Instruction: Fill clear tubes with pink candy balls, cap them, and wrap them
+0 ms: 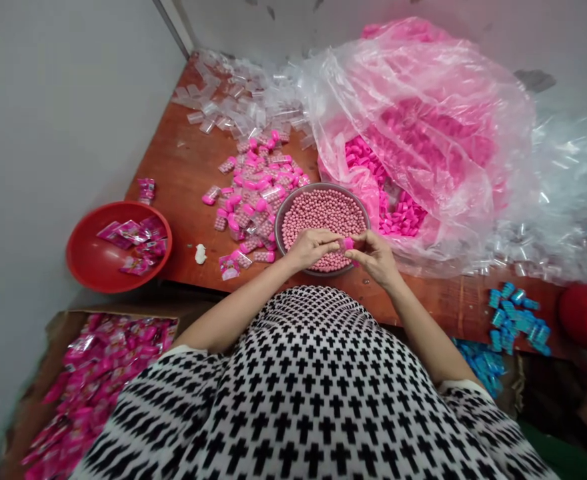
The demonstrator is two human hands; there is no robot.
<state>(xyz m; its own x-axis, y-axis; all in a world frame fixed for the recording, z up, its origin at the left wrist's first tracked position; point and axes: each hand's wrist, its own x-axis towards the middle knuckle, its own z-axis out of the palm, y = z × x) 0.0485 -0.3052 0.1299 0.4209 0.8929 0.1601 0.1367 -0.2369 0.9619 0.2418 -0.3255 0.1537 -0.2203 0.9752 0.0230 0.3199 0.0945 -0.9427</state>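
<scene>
Over a grey bowl [278,227] of small pink balls [323,217], my two hands meet at one small clear container with a pink cap [346,244]. My left hand [316,248] grips its clear body, fingers closed round it. On the cap side, the fingers of my right hand [375,257] pinch the pink cap. Left of the bowl lies a heap of filled pink-capped containers [258,193]. Behind and right of the bowl, loose pink caps [403,213] spill from the mouth of a large clear plastic bag [443,133].
Clear empty containers [233,100] lie at the back left. A red bowl [83,267] with pink packets stands at the left edge, above a carton of pink packets [103,380]. Blue containers [518,317] and a red tub [581,320] are at the right.
</scene>
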